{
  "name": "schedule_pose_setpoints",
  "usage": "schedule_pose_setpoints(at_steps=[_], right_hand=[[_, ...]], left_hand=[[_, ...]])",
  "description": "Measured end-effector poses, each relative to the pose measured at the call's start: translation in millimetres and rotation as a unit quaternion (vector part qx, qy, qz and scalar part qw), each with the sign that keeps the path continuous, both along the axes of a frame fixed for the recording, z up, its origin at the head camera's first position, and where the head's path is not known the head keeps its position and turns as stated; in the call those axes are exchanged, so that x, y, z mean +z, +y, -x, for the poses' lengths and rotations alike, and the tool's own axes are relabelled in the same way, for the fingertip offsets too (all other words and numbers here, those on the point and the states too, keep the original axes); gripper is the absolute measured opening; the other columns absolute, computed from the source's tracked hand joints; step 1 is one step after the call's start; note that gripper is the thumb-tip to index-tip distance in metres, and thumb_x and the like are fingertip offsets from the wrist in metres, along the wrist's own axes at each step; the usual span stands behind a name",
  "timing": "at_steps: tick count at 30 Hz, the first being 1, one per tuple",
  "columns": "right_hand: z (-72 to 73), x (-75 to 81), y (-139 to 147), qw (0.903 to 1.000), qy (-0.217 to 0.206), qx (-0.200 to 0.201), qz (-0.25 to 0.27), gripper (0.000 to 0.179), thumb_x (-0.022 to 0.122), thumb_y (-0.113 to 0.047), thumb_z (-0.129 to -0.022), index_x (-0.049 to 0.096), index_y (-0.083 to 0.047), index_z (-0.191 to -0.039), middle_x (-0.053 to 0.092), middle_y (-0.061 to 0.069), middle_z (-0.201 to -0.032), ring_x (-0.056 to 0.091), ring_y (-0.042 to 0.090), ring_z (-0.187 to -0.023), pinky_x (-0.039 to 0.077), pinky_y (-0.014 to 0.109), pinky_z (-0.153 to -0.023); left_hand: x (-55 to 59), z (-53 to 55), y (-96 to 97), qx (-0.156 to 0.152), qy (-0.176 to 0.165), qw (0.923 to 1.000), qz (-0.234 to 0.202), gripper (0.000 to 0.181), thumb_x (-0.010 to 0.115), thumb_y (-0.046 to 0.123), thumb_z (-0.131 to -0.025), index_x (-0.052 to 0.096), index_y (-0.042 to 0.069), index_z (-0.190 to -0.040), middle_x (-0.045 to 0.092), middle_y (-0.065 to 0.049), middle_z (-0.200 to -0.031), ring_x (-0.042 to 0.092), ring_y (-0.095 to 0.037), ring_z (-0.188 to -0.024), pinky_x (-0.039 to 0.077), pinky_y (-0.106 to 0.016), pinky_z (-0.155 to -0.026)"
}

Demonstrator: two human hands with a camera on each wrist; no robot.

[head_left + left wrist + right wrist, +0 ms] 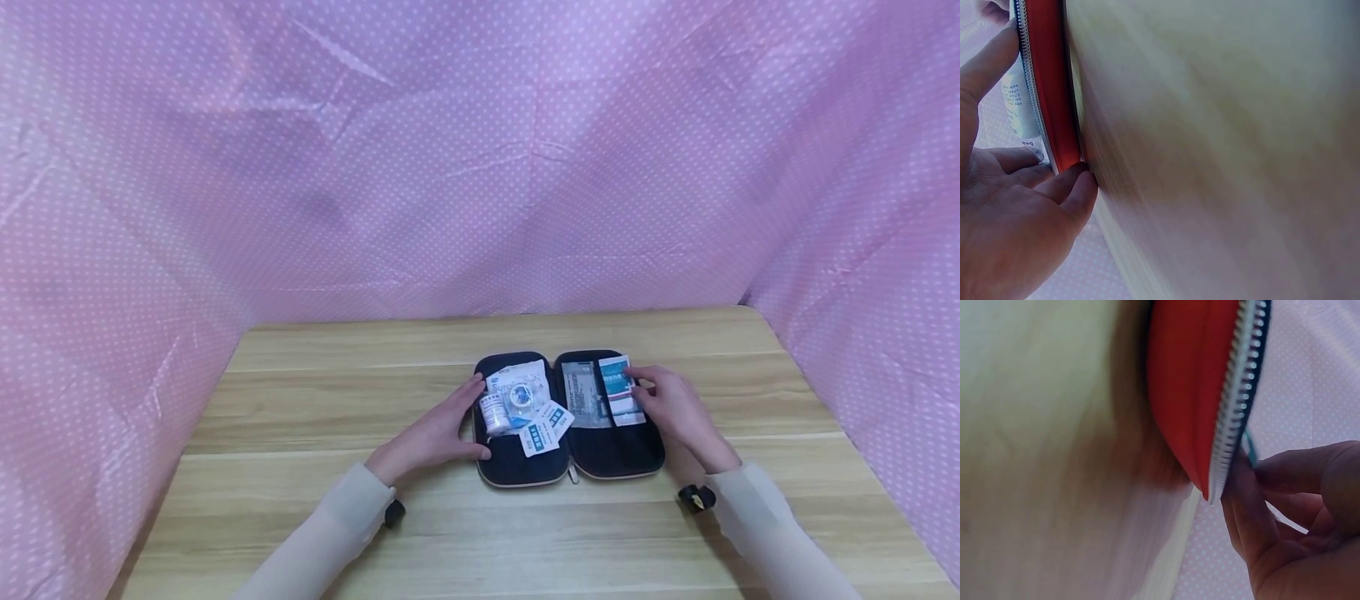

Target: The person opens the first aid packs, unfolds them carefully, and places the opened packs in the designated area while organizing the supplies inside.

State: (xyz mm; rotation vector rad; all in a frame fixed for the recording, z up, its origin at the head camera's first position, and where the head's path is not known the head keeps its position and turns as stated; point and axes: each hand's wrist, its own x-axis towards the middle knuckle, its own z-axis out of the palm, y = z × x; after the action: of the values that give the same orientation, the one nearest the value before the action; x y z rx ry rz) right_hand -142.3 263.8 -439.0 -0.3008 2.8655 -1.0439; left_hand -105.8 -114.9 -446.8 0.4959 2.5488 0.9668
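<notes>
The zip case [617, 457], black inside and red outside, lies unfolded on the wooden tabletop [315, 400], at the lower centre of the head frame. My left hand [435, 429] touches the case's left edge, thumb and fingers spread wide. My right hand [681, 412] pinches the right edge of a teal-and-white packet [619, 396] in the right half. Two small white-and-blue sachets [536, 437] lie in the left half.
</notes>
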Motion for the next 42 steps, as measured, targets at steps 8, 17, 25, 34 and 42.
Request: schedule_pose_setpoints(at_steps=[8,17,25,34,42], right_hand=[[0.8,-1.8,4.9,0.9989,-0.02,-0.008,0.041,0.036,0.055,-0.001,-0.103,0.061,0.007,-0.137,0.057,0.034,-0.138,0.065,0.05,-0.115,0.057,0.057,-0.09],[0.3,-2.6,-4.2,0.9966,-0.064,-0.015,0.048,0.038,0.055,-0.003,-0.104,0.059,0.003,-0.142,0.049,0.033,-0.148,0.057,0.053,-0.125,0.05,0.061,-0.1],[0.7,-1.9,-12.9,0.997,-0.066,-0.013,0.04,0.04,0.054,-0.003,-0.105,0.058,0.002,-0.144,0.046,0.034,-0.15,0.056,0.052,-0.125,0.049,0.062,-0.101],[2.4,-3.1,-17.8,0.9981,-0.055,-0.008,0.025,0.039,0.055,-0.004,-0.104,0.058,0.002,-0.143,0.051,0.033,-0.145,0.06,0.041,-0.108,0.054,0.059,-0.096],[2.5,-6.4,-23.2,0.9992,-0.033,0.002,0.024,0.038,0.058,0.0,-0.101,0.061,0.003,-0.14,0.056,0.033,-0.139,0.066,0.038,-0.103,0.059,0.053,-0.087]], left_hand=[[-0.3,-0.7,-1.0,-0.001,0.001,1.0,0.002,0.108,0.087,0.034,-0.085,0.02,0.011,-0.166,0.013,-0.007,-0.173,0.02,-0.03,-0.157,0.024,-0.048,-0.125],[-0.4,-0.5,-2.1,-0.002,0.005,1.0,0.002,0.108,0.087,0.034,-0.085,0.02,0.01,-0.166,0.013,-0.008,-0.173,0.02,-0.03,-0.157,0.024,-0.048,-0.125],[2.0,-1.5,-2.7,-0.009,0.01,0.9999,-0.001,0.109,0.088,0.032,-0.084,0.02,0.007,-0.166,0.013,-0.01,-0.173,0.021,-0.031,-0.156,0.024,-0.047,-0.125],[2.3,-0.9,-0.8,-0.007,0.007,0.9999,-0.003,0.107,0.087,0.033,-0.085,0.021,0.009,-0.166,0.013,-0.007,-0.173,0.021,-0.03,-0.156,0.024,-0.047,-0.125],[2.7,-0.8,-0.8,-0.004,-0.002,1.0,-0.003,0.107,0.087,0.033,-0.085,0.021,0.011,-0.166,0.012,-0.006,-0.173,0.02,-0.029,-0.157,0.024,-0.047,-0.125]])
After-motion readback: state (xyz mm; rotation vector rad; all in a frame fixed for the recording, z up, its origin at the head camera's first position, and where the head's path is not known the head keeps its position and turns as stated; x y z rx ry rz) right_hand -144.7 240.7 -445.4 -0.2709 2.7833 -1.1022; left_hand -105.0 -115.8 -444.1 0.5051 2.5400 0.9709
